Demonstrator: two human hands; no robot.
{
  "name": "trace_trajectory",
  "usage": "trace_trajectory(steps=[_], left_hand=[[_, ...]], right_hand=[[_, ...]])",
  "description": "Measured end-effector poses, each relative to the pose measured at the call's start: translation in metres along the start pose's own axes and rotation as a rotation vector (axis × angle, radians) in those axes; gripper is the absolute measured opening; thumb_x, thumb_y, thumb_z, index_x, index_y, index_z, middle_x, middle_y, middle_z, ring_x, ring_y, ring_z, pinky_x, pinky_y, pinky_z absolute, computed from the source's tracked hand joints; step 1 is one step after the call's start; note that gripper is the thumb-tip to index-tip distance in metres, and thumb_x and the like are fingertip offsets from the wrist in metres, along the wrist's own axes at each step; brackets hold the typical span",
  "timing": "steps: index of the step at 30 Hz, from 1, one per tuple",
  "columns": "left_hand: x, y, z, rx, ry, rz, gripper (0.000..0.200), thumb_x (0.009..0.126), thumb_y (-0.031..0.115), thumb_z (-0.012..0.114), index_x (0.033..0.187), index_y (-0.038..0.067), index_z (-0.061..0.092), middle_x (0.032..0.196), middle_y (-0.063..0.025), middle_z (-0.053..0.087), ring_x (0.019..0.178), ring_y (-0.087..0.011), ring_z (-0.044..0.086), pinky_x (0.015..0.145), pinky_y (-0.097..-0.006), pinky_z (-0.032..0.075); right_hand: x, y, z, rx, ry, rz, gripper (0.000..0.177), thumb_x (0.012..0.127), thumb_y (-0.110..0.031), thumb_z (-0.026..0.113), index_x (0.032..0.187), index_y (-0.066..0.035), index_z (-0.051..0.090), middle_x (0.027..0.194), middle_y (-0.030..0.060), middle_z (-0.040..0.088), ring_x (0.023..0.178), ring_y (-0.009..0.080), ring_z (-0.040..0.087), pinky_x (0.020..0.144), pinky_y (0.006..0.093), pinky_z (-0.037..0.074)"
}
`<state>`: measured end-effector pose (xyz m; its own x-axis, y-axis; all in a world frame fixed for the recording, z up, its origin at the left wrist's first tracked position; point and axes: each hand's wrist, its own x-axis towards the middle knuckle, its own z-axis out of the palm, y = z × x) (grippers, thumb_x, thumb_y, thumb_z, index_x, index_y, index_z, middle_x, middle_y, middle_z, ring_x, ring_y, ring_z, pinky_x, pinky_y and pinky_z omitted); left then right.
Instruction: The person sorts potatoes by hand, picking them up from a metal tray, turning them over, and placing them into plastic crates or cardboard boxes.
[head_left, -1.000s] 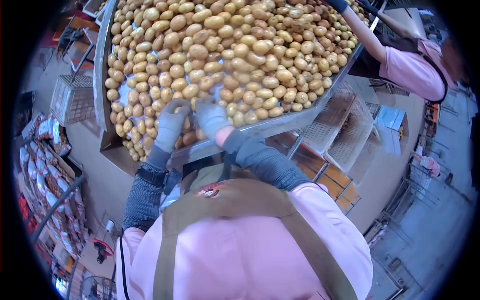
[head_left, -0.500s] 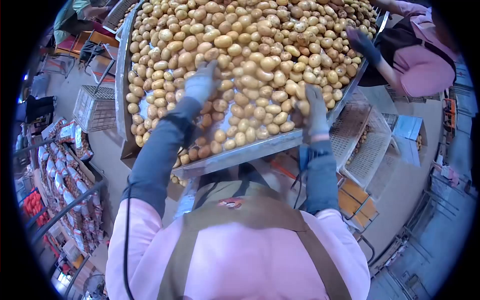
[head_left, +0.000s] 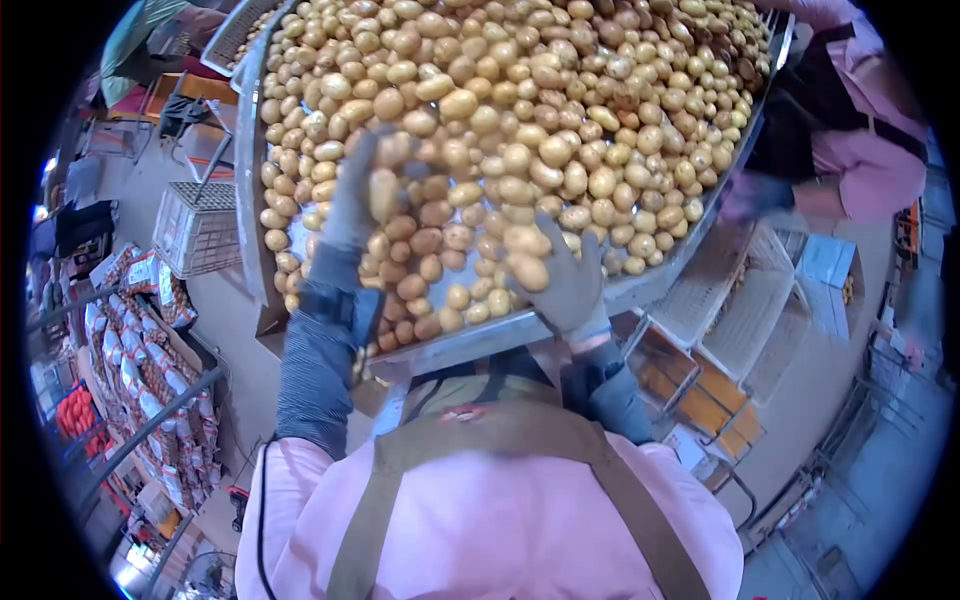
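Note:
Many round yellow-brown potatoes (head_left: 560, 150) cover a metal-edged table (head_left: 470, 337). My left hand (head_left: 352, 200), gloved and blurred by motion, is over the left part of the heap, with a potato against its fingers; its exact grip is unclear. Near the front edge, my right hand (head_left: 572, 285), in a grey glove, has its fingers partly spread around potatoes, with one potato (head_left: 527, 272) by its thumb side. Bluish table surface shows between potatoes near both hands.
A co-worker (head_left: 850, 130) is at the right side of the table. White plastic crates (head_left: 755, 300) stand below the right edge, and another crate (head_left: 195, 228) is at the left. Filled net bags (head_left: 150, 380) lie at the lower left. Another person (head_left: 140, 50) is at the upper left.
My right hand has moved left and toward the front edge. My left hand has shifted left and a little nearer the body. The co-worker's gloved hand has moved off the heap, down beside the table.

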<state>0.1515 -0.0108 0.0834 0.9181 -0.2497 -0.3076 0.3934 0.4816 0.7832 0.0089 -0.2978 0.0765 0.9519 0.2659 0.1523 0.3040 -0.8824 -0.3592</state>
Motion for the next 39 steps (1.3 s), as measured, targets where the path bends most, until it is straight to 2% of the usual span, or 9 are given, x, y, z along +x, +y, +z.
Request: trace_trajectory(steps=[5, 11, 14, 16, 20, 26, 30, 33, 39], left_hand=[[0.031, 0.02, 0.018, 0.293, -0.017, 0.012, 0.041, 0.104, 0.027, 0.055, 0.139, 0.004, 0.052, 0.127, -0.0094, 0.064, 0.096, -0.0176, 0.068, 0.065, -0.0245, 0.055], [-0.009, -0.021, 0.068, 0.125, -0.181, -0.206, 0.063, 0.109, 0.051, 0.036, 0.148, 0.002, 0.041, 0.128, -0.0157, 0.064, 0.103, -0.0224, 0.069, 0.071, -0.0249, 0.058], [-0.021, -0.052, 0.095, -0.459, -0.349, -0.428, 0.08, 0.103, 0.066, 0.031, 0.155, 0.006, 0.032, 0.15, -0.0235, 0.046, 0.13, -0.04, 0.054, 0.08, -0.0388, 0.06], [-0.031, -0.062, 0.122, -0.639, -0.295, -0.545, 0.077, 0.103, 0.066, 0.031, 0.157, 0.011, 0.031, 0.158, -0.0227, 0.035, 0.142, -0.0418, 0.04, 0.099, -0.0504, 0.052], [-0.042, -0.105, 0.173, -0.267, -0.368, -0.338, 0.07, 0.105, 0.058, 0.035, 0.156, 0.01, 0.034, 0.154, -0.0195, 0.043, 0.139, -0.0382, 0.045, 0.113, -0.0523, 0.04], [-0.09, -0.195, 0.278, 1.004, -0.511, 0.508, 0.036, 0.107, 0.02, 0.047, 0.134, -0.001, 0.058, 0.135, -0.0201, 0.06, 0.132, -0.0334, 0.053, 0.113, -0.0403, 0.039], [-0.107, -0.226, 0.324, 0.873, -0.68, 0.205, 0.037, 0.107, 0.019, 0.047, 0.137, -0.001, 0.056, 0.137, -0.0201, 0.059, 0.133, -0.032, 0.052, 0.114, -0.0381, 0.038], [-0.103, -0.225, 0.348, 1.106, -0.986, 0.285, 0.046, 0.109, 0.029, 0.043, 0.143, -0.001, 0.052, 0.14, -0.0141, 0.058, 0.133, -0.023, 0.051, 0.115, -0.0341, 0.035], [-0.105, -0.228, 0.364, 0.162, -0.72, -0.571, 0.071, 0.104, 0.057, 0.046, 0.151, 0.005, 0.04, 0.152, -0.0132, 0.045, 0.132, -0.0237, 0.048, 0.106, -0.0426, 0.046]], right_hand=[[0.026, -0.008, -0.003, 0.553, -0.157, 0.243, 0.059, 0.094, -0.059, 0.057, 0.139, -0.02, 0.058, 0.153, 0.01, 0.045, 0.14, 0.0254, 0.045, 0.117, 0.0544, 0.027], [0.023, -0.001, -0.007, 2.594, 0.032, 0.566, 0.083, 0.1, -0.068, 0.035, 0.156, -0.006, 0.032, 0.154, 0.0195, 0.04, 0.141, 0.0364, 0.042, 0.112, 0.0601, 0.036], [-0.004, 0.006, -0.02, 0.88, 0.092, 0.414, 0.066, 0.087, -0.039, 0.07, 0.141, -0.004, 0.052, 0.133, 0.0197, 0.056, 0.124, 0.0342, 0.055, 0.095, 0.0538, 0.047], [-0.031, 0.006, -0.032, 0.647, 0.171, 0.48, 0.06, 0.083, -0.024, 0.08, 0.136, -0.003, 0.058, 0.126, 0.0178, 0.061, 0.116, 0.031, 0.061, 0.091, 0.0477, 0.052], [-0.069, 0.016, -0.052, 1.604, 0.495, 0.663, 0.054, 0.087, -0.005, 0.074, 0.136, -0.001, 0.054, 0.125, 0.0118, 0.062, 0.109, 0.0225, 0.064, 0.095, 0.0347, 0.055], [-0.139, 0.04, -0.078, 1.406, 0.855, 0.588, 0.045, 0.085, -0.004, 0.07, 0.127, 0.0, 0.056, 0.119, 0.0085, 0.064, 0.108, 0.0183, 0.064, 0.094, 0.0326, 0.054], [-0.198, 0.091, -0.086, 0.975, 0.797, 0.7, 0.047, 0.08, -0.007, 0.075, 0.124, -0.001, 0.057, 0.117, 0.006, 0.064, 0.107, 0.0163, 0.063, 0.092, 0.0322, 0.055], [-0.225, 0.1, -0.106, 1.366, 0.783, 0.633, 0.047, 0.084, -0.007, 0.074, 0.126, -0.002, 0.056, 0.119, 0.0058, 0.064, 0.109, 0.0174, 0.062, 0.093, 0.0308, 0.055], [-0.28, 0.134, -0.071, 2.82, 0.707, -0.193, 0.047, 0.109, -0.037, 0.035, 0.138, -0.002, 0.045, 0.135, 0.0116, 0.056, 0.134, 0.031, 0.045, 0.116, 0.0401, 0.04]])
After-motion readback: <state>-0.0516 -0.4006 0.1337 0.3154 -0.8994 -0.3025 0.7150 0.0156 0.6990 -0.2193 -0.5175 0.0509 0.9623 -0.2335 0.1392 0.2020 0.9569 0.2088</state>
